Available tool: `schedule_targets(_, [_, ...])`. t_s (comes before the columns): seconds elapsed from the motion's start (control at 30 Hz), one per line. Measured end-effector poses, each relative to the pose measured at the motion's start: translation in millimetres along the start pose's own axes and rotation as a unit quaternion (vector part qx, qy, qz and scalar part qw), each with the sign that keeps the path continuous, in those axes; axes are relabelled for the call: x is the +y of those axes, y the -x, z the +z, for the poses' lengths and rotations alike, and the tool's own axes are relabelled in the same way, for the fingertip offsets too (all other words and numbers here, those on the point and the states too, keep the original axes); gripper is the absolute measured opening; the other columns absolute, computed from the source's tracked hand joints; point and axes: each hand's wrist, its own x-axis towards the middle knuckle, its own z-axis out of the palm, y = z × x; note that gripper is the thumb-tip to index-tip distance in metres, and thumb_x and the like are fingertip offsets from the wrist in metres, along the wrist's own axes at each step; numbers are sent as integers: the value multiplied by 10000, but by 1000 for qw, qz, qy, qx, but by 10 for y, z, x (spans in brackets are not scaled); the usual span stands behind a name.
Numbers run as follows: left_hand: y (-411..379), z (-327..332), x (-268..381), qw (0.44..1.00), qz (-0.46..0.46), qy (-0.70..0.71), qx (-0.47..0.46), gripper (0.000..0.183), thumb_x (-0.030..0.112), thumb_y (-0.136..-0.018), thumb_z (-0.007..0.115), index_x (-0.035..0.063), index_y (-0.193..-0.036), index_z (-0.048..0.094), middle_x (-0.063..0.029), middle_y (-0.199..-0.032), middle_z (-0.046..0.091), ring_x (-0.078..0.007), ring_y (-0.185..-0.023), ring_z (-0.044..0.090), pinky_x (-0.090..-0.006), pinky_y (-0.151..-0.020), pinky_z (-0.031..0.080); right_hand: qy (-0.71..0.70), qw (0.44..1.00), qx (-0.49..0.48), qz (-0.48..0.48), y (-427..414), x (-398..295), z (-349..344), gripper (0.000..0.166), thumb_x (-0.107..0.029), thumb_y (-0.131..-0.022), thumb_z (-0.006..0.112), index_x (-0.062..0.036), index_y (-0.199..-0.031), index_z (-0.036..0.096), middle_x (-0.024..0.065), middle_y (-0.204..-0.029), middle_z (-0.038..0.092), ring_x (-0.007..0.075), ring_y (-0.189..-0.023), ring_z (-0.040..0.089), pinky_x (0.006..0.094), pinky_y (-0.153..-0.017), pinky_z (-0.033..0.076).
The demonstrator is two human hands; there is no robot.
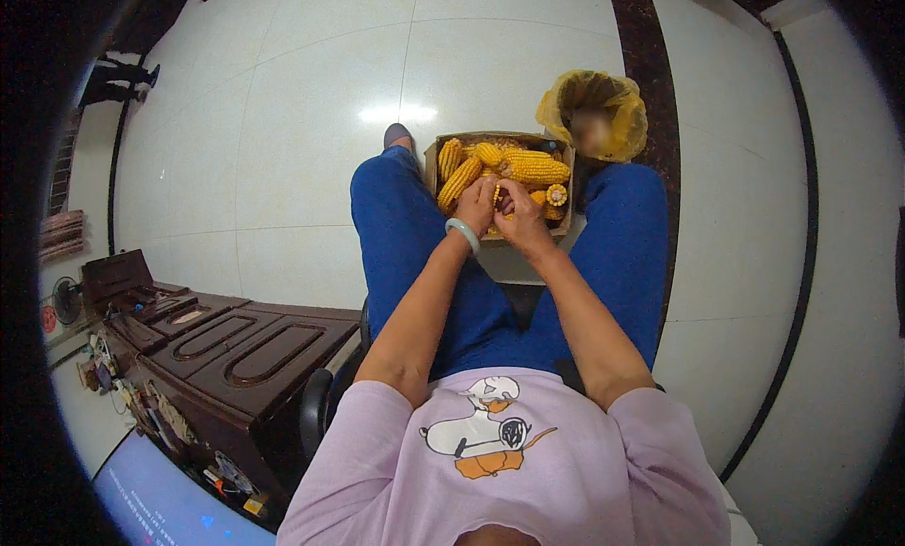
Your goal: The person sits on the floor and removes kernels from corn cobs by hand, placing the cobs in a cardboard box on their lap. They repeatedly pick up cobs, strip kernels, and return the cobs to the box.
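Note:
A cardboard box (pixel 429 166) full of yellow corn cobs (pixel 535 170) stands between my knees. Over its near part, my left hand (pixel 479 205) and my right hand (pixel 520 214) come together around a small piece of corn (pixel 497 195), with a row of kernels showing between the fingers. Both hands seem closed on it, though the fingers hide most of the piece. A pale bangle (pixel 463 235) circles my left wrist. One cob (pixel 556 195) points its cut or broken end upward, right of my right hand. Loose bits lie among the cobs.
A bin lined with a yellow plastic bag (pixel 626 125) stands just beyond the box, to the right. Dark wooden furniture (pixel 261 348) is at the lower left, beside a chair armrest (pixel 316 412). A dark stone strip (pixel 654 87) crosses the tiled floor at the right.

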Motion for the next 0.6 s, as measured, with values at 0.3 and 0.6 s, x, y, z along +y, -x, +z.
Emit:
schedule_targets(0.3, [-31, 4, -16, 998, -28, 50, -8, 317, 291, -929, 410, 14, -913, 562, -26, -819, 552, -100, -765, 497, -260, -707, 420, 2, 999, 13, -31, -20, 111, 39, 441, 29, -666, 600, -35, -1083, 473, 113, -831, 526, 204, -690, 554, 295, -622, 472])
schedule_targets(0.6, [9, 52, 23, 991, -50, 120, 35, 292, 267, -903, 442, 9, -888, 577, -43, -832, 569, -126, -767, 511, -274, -682, 418, 43, 996, -5, -78, 15, 185, 66, 484, 45, -663, 608, -15, -1109, 430, 149, -941, 489, 249, -760, 539, 324, -673, 457])
